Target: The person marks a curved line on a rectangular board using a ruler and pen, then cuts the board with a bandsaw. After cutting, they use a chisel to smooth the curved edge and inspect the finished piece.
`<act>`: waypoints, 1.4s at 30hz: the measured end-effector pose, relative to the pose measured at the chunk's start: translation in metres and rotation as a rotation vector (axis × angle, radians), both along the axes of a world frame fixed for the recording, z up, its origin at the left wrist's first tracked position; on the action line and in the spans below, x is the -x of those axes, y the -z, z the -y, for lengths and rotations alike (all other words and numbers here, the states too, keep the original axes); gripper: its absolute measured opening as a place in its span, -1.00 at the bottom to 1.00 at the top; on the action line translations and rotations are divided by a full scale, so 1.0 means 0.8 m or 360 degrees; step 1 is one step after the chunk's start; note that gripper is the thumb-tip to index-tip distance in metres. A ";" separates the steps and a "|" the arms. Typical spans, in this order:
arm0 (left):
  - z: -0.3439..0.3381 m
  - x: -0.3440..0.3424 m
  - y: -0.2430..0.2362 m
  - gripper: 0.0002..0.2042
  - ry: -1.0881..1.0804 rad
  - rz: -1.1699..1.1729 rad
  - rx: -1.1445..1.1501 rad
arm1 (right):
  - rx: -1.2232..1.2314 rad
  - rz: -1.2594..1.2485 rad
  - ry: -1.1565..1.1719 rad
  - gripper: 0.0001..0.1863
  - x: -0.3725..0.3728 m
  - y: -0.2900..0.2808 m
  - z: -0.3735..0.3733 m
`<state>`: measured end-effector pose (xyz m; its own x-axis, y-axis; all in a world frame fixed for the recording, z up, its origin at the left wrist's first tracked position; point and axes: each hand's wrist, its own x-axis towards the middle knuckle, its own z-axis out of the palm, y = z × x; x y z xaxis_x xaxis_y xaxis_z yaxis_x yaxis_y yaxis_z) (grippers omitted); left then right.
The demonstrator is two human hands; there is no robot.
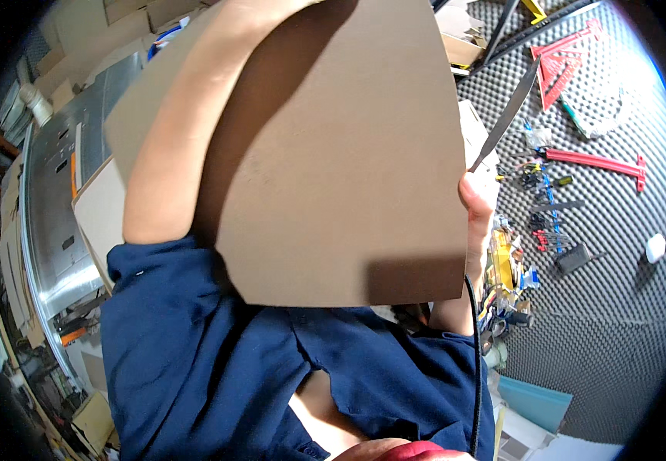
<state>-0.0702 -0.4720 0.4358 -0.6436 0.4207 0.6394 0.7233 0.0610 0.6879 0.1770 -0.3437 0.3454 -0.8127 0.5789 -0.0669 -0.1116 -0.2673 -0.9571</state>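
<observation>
Both hands hold a brown cardboard sheet (340, 161); right hand (477, 196) grips a blade (506, 115)

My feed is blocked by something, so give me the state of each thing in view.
Cardboard sheet: raised, blocking the view.
Right hand: gripping the sheet's right edge.
Left hand: hidden; only the forearm shows.
Dark blade: sticking up above the right hand.
Red tools: lying on the foam mat.

Matt brown cardboard sheet (340, 169), dimpled grey foam mat (617, 307), glossy metal blade (509, 115).
</observation>
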 end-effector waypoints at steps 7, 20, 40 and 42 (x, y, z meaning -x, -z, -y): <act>0.008 -0.032 -0.019 -0.40 -0.0052 0.0040 0.0063 | -0.0064 0.0070 0.0057 -0.63 -0.011 -0.008 0.013; 0.008 -0.045 -0.011 -0.40 -0.0058 0.0039 -0.0081 | -0.0324 0.0036 -0.0115 -0.68 -0.005 -0.019 0.025; -0.003 0.046 0.190 -0.17 0.0752 0.0573 -0.0966 | -0.0665 0.0047 -0.0808 -0.72 0.022 0.003 0.094; -0.003 0.041 0.195 -0.14 0.0635 0.0566 -0.1016 | -0.0900 0.0051 -0.0705 -0.69 0.014 0.007 0.073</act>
<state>-0.1028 -0.4696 0.2796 -0.7317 0.2852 0.6192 0.3409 -0.6334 0.6947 0.1655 -0.4023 0.3401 -0.9819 0.1482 0.1180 -0.0771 0.2565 -0.9635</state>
